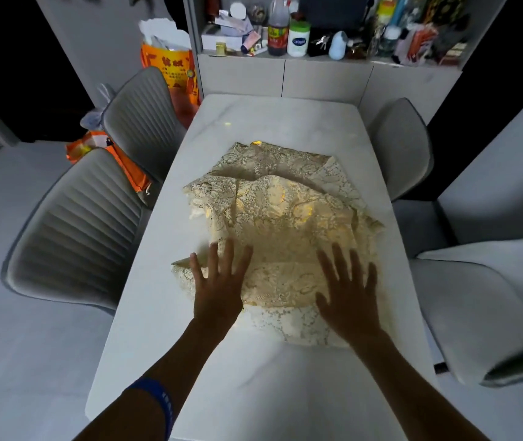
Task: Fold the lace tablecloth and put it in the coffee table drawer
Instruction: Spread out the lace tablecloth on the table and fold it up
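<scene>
Now: gold lace tablecloth (281,224) lies half-folded, rumpled, mid white table (273,386). Left hand (219,289) and right hand (349,296), fingers spread flat, rest on near edge; loose bulk toward 12 o'clock, equally near both.

Lace tablecloth (281,224): cream with gold floral pattern, partly see-through. Lies bunched and roughly folded in several uneven layers on the middle of the white tabletop (273,116), reaching close to the right edge. Far layers rumpled and raised; near layers flatter, one loose corner pointing toward the left edge.
</scene>
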The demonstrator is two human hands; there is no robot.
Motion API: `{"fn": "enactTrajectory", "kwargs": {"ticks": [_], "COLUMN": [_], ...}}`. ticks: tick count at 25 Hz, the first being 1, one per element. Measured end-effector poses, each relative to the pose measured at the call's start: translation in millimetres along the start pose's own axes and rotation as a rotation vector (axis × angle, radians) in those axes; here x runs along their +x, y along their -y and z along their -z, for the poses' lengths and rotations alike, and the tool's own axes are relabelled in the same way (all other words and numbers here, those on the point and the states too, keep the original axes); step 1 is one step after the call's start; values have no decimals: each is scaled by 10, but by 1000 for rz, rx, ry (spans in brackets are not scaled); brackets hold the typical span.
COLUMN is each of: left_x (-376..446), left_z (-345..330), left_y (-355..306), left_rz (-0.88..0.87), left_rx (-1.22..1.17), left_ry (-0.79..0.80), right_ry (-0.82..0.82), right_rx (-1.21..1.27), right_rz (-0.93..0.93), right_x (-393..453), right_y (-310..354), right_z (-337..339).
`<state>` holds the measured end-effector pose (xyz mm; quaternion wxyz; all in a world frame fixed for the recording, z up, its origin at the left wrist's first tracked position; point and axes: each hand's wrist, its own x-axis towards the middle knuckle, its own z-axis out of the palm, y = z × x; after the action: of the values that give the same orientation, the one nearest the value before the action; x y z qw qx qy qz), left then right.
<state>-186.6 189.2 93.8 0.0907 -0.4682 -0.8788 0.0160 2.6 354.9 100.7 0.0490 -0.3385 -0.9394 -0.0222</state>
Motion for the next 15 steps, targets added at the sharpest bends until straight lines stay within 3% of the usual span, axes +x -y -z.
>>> {"fn": "enactTrajectory", "kwargs": {"ticks": [3, 9, 11, 13, 15], "left_x": [125, 126, 132, 178, 262], "left_z": [-132, -603, -740, -858, -916], "left_y": [-104, -422, -449, -411, -359], "left_rz": [81, -107, -4, 104, 112], "left_rx": [-68, -74, -68, -67, -46], "left_ry": [186, 320, 422, 430, 428], "right_ry": [74, 289, 303, 374, 321], "right_rx": [-12, 53, 90, 72, 104], "right_rz": [85, 60, 49, 3, -16], "right_x": [-36, 218, 358, 473, 570], "right_y": [82, -40, -121, -210, -302], "right_z": [-331, -925, -1076, -1188, -1272]}}
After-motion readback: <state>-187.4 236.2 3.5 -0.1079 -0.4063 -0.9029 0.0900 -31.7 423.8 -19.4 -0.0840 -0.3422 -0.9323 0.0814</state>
